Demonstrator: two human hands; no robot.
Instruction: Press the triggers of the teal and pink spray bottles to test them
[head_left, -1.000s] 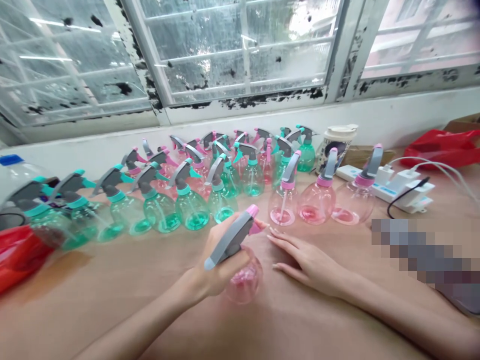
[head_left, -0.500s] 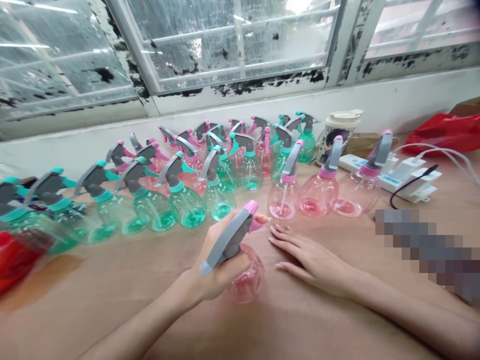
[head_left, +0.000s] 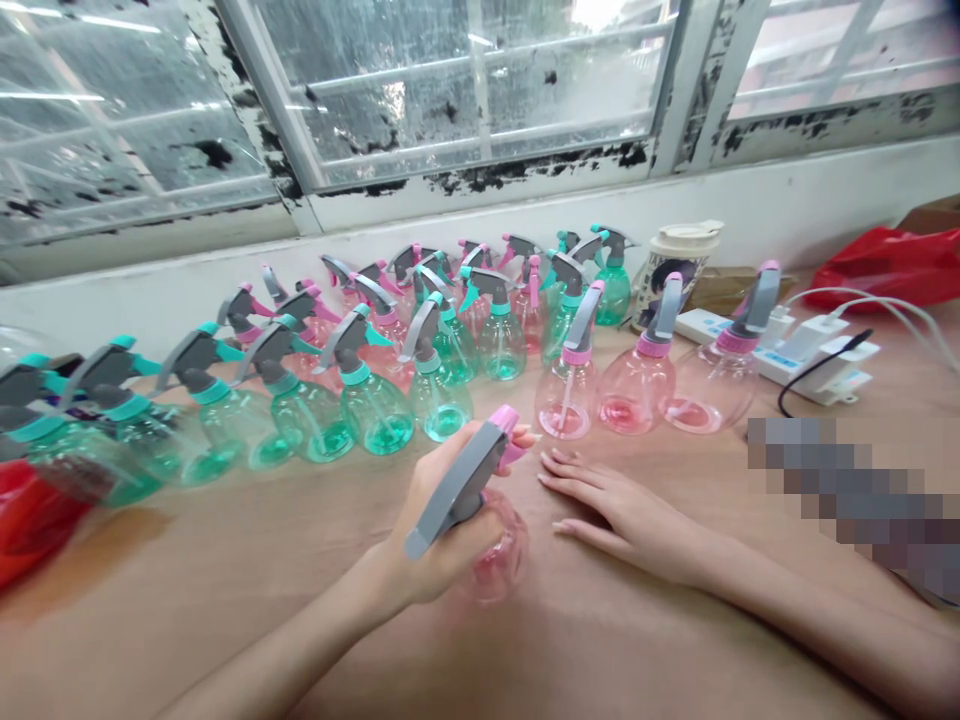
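Observation:
My left hand [head_left: 435,530] is wrapped round the neck of a pink spray bottle [head_left: 504,565], just below its grey trigger head with a pink nozzle. The bottle is slightly tilted, and my fingers hide its collar. To the right of it, my right hand [head_left: 622,505] lies palm down on the table [head_left: 337,640], fingers stretched out and holding nothing. Beyond my right fingertips stand several pink spray bottles, the nearest of them a pale pink one [head_left: 566,395]. A green spray bottle [head_left: 442,400] is the closest one behind my left hand.
More green spray bottles [head_left: 377,415] form a row to the left, with mixed ones behind. At the back right are a paper cup [head_left: 671,275], a white power strip [head_left: 817,360] with cables and a red bag [head_left: 885,268]. A dirty window [head_left: 465,80] rises behind.
Hardly anything differs. The left hand and its bottle have shifted very slightly to the right in view; the right hand stays flat on the table.

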